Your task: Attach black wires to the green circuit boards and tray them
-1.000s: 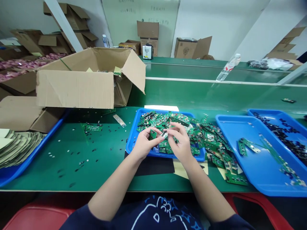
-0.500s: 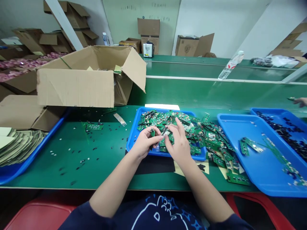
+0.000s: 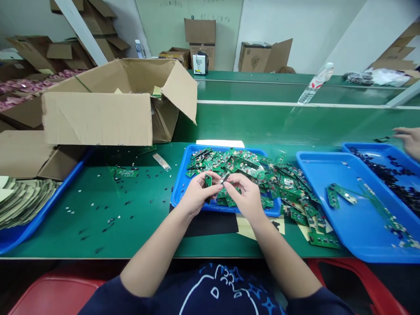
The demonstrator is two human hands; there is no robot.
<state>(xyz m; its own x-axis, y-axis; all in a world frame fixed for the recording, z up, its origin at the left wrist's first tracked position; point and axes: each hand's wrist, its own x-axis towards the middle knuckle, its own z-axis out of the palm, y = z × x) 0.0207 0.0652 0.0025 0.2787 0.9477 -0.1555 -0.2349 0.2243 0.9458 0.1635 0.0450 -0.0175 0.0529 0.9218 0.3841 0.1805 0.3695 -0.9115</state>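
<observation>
My left hand is closed round a small green circuit board, which stands on edge between its fingers. My right hand meets it fingertip to fingertip, pinching at a small dark strip that lies between the two hands. Whether that strip is joined to the board is hidden by my fingers. Both hands hover over the near side of a blue tray heaped with circuit boards. More boards spill over its right side onto the green bench.
A second blue tray with a few boards stands right, beside a tray of black parts. Another person's hand is above that one. A large carton stands left, behind scattered bits and one board. A water bottle leans at the back.
My right hand's raised fingers have curled down toward the left hand. At the far right, the other person's hand has come further into view. The view has shifted slightly.
</observation>
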